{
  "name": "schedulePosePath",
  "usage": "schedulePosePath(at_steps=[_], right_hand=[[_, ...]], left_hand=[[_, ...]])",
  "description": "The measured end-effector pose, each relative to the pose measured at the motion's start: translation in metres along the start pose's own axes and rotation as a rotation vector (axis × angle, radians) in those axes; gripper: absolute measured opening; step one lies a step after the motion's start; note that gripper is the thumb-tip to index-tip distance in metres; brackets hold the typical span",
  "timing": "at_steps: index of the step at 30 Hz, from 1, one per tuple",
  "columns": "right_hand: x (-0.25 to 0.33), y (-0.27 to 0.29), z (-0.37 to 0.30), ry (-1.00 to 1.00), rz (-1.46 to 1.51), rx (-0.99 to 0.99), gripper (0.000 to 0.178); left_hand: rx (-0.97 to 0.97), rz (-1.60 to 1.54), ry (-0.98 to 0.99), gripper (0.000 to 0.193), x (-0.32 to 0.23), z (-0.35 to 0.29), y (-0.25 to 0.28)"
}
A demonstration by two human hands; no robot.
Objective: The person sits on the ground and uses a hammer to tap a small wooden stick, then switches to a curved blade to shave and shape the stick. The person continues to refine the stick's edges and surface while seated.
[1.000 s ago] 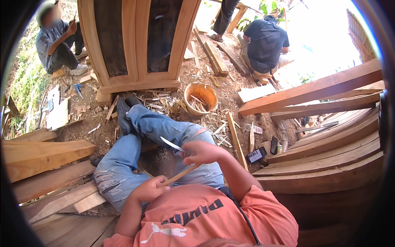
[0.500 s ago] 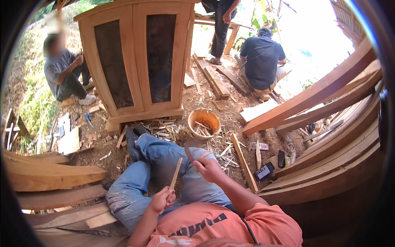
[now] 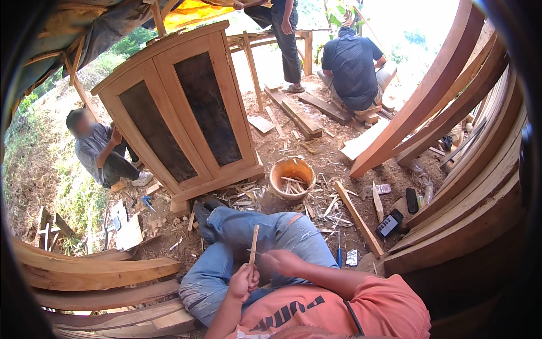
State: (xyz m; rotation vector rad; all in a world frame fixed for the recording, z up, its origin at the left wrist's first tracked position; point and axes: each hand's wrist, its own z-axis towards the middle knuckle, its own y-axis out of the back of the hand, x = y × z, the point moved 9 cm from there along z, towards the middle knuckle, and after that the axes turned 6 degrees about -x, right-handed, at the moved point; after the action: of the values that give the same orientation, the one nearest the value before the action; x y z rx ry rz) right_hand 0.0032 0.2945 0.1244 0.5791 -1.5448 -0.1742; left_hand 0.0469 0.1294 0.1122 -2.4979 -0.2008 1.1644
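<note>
My left hand [image 3: 244, 283] is closed around the lower end of a thin wooden stick [image 3: 254, 240], which points up and away over my lap. My right hand [image 3: 281, 263] is closed on a knife [image 3: 259, 252]; its blade shows only as a thin line crossing the stick just above my left hand. Motion smears that hand, and its fingers hide the knife's handle. Beyond my knees stands a bucket [image 3: 274, 189] with several wood pieces inside.
A wooden cabinet [image 3: 161, 73] with dark panels stands ahead. Curved timbers [image 3: 96, 271] lie left, and more beams [image 3: 420, 107] rise at right. A screwdriver [image 3: 339, 248], phone [image 3: 389, 224] and wood strip [image 3: 358, 219] lie at right among shavings. Several people [image 3: 353, 68] are farther off.
My right hand has come down and the knife has moved from above my knee onto the stick. The stick stands more upright. The whole view has shifted and tilted.
</note>
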Motion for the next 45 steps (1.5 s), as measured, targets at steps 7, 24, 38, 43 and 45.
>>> schedulePosePath(at_steps=[7,24,38,43,45], right_hand=[[0.008,-0.001,-0.007,0.005,-0.094,0.061,0.053],[0.052,0.028,-0.004,0.016,-0.406,-0.075,0.038],[0.071,0.037,0.025,0.118,-0.597,-0.109,0.036],[0.094,0.010,0.011,0.262,-0.529,-0.056,0.039],[0.092,0.027,0.036,0.199,-0.581,-0.133,0.042]], left_hand=[[0.053,-0.021,0.029,0.016,0.013,-0.004,-0.011],[-0.032,0.029,-0.108,0.026,0.014,-0.015,0.000],[-0.135,0.126,-0.392,0.023,-0.018,-0.024,0.006],[-0.128,0.088,-0.395,0.023,-0.023,-0.028,0.005],[-0.148,0.112,-0.417,0.022,-0.027,-0.031,0.012]])
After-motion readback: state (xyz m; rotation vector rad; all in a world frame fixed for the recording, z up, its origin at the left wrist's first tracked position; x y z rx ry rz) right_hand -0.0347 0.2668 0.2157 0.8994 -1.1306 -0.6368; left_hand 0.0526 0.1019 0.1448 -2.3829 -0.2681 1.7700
